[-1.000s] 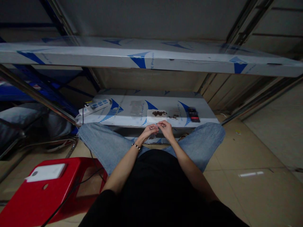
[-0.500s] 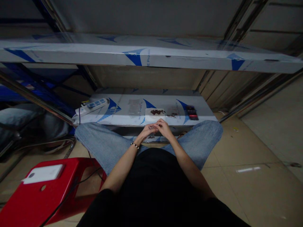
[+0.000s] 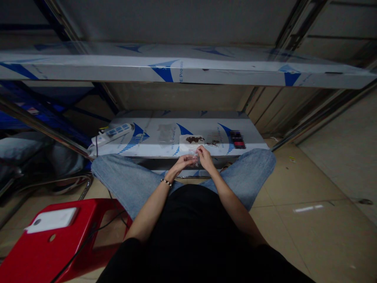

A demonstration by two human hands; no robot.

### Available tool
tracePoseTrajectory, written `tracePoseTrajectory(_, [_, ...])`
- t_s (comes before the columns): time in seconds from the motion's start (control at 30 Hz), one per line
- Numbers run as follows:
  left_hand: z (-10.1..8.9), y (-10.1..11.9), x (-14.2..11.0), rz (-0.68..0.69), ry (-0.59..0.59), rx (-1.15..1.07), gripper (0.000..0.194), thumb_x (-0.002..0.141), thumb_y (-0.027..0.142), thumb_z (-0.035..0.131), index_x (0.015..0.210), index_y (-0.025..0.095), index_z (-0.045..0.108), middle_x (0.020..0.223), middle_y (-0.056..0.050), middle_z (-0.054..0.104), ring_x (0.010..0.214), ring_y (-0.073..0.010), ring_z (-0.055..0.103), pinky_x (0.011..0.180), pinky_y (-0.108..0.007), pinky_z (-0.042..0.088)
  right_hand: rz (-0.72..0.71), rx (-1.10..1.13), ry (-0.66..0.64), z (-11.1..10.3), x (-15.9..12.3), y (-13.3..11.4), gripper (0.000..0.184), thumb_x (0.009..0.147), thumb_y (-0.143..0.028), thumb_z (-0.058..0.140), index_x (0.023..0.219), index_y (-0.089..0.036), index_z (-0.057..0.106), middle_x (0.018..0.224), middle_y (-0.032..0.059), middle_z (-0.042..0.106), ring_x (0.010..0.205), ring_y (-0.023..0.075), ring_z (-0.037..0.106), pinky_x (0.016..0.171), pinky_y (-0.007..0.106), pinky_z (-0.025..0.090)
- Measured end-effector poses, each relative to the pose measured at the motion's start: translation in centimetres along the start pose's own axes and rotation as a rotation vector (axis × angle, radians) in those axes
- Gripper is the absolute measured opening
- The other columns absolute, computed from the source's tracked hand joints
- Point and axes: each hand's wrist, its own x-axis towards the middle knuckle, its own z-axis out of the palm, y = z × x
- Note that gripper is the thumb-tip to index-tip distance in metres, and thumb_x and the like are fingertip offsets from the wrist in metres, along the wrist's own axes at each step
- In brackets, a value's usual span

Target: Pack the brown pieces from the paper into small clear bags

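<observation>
My left hand (image 3: pixel 185 161), with a beaded bracelet at the wrist, pinches a small clear plastic bag (image 3: pixel 193 152) in front of the low shelf's edge. Closed at the bag's right side are the fingertips of my right hand (image 3: pixel 204 155). What the bag contains is too small to make out. Just beyond my hands, a pile of small dark brown pieces (image 3: pixel 194 139) lies on a white sheet (image 3: pixel 183 147). To its right is a scatter of small greyish pieces (image 3: pixel 212 142). Flat clear plastic bags (image 3: pixel 166 134) lie left of the sheet.
The low shelf (image 3: pixel 156 147) also bears a white power strip (image 3: pixel 113 133) and a blurred-out dark and red object (image 3: pixel 238 140). An upper shelf (image 3: pixel 123 70) spans above. A red stool (image 3: pixel 73 236) holding a white device (image 3: pixel 52 219) stands at left. Another person's leg (image 3: pixel 38 153) shows beyond.
My hands have drawn slightly apart, and the clear bag now shows between them. My right fingers have lifted a little. The view has shifted slightly.
</observation>
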Motion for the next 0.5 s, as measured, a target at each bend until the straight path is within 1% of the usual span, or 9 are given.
tracePoseTrajectory(0.07, [-0.2,-0.3,0.1,0.002,0.001,0.072,0.044,0.072,0.036,0.086,0.106,0.01,0.076,0.103,-0.014,0.075,0.08,-0.0177,0.068,0.069,-0.027,0.054,0.047,0.012,0.05,-0.3,0.1,0.0,0.021,0.099,-0.036,0.042,0.089,-0.023,0.055,0.079,0.0023,0.061,0.077,0.0207,0.058,0.077,0.031,0.045])
tracePoseTrajectory(0.17, [-0.4,-0.6,0.2,-0.003,0.006,0.123,0.04,0.073,0.036,0.084,0.103,0.01,0.076,0.089,-0.011,0.075,0.066,-0.014,0.065,0.06,-0.025,0.052,0.091,0.083,0.105,-0.3,0.2,0.3,0.023,0.098,-0.043,0.044,0.093,-0.024,0.055,0.077,0.0026,0.063,0.075,0.0208,0.06,0.073,0.031,0.047])
tracePoseTrajectory(0.23, [-0.4,-0.5,0.2,0.019,0.036,0.116,0.037,0.073,0.034,0.083,0.1,0.01,0.076,0.083,-0.009,0.074,0.061,-0.0124,0.062,0.059,-0.025,0.052,0.121,0.17,0.133,0.0,0.3,0.8,0.025,0.097,-0.046,0.048,0.106,-0.024,0.054,0.079,0.0018,0.064,0.072,0.0195,0.061,0.069,0.029,0.048])
tracePoseTrajectory(0.3, [-0.4,-0.4,0.3,0.06,0.086,0.089,0.034,0.073,0.033,0.082,0.096,0.009,0.076,0.082,-0.008,0.074,0.06,-0.0122,0.062,0.06,-0.026,0.053,0.166,0.247,0.147,0.4,0.5,1.4,0.035,0.094,-0.048,0.053,0.119,-0.024,0.05,0.081,0.0007,0.064,0.069,0.0177,0.061,0.063,0.027,0.048])
tracePoseTrajectory(0.37, [-0.5,-0.1,0.4,0.091,0.136,0.047,0.033,0.072,0.032,0.082,0.094,0.009,0.075,0.081,-0.008,0.074,0.061,-0.0129,0.063,0.062,-0.026,0.053,0.227,0.298,0.118,0.9,0.5,2.0,0.041,0.091,-0.052,0.056,0.121,-0.024,0.051,0.082,0.0001,0.064,0.065,0.0163,0.06,0.056,0.025,0.046])
tracePoseTrajectory(0.43, [-0.6,0.0,0.4,0.101,0.173,0.003,0.034,0.071,0.032,0.083,0.093,0.009,0.074,0.08,-0.008,0.073,0.063,-0.014,0.065,0.063,-0.027,0.054,0.275,0.341,0.034,1.2,0.5,2.3,0.04,0.087,-0.056,0.059,0.11,-0.023,0.058,0.079,0.0002,0.064,0.061,0.0152,0.059,0.051,0.024,0.043])
tracePoseTrajectory(0.5, [-0.7,0.1,0.5,0.106,0.197,-0.025,0.035,0.07,0.033,0.083,0.094,0.009,0.073,0.081,-0.008,0.074,0.065,-0.0149,0.067,0.066,-0.028,0.056,0.295,0.389,-0.079,1.3,0.3,2.4,0.04,0.084,-0.058,0.062,0.097,-0.021,0.063,0.077,0.0008,0.065,0.058,0.0144,0.058,0.049,0.024,0.042])
